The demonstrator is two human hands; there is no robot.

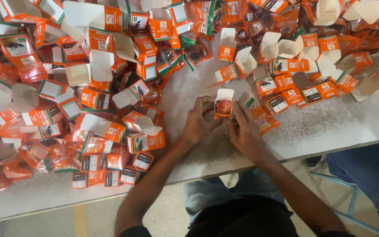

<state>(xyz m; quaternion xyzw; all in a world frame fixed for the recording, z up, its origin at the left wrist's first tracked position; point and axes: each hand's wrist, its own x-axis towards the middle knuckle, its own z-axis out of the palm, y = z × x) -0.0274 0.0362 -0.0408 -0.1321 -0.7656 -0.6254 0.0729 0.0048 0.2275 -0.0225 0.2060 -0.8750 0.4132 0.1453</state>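
Near worktop (330, 127) front edge, left hand (198, 123) and right hand (244, 129) together pinch small orange carton (223, 104), flap open, each grip closed on it. Bare pale patch around hands; heaps of orange cartons (88, 87) crowd left and far side. Concrete floor (167, 215) below.

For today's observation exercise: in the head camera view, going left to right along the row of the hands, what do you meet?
Heap of orange and white cartons → left hand → small open orange carton held between both hands → right hand → loose cartons on the white table → blue-clothed leg beyond the table edge.
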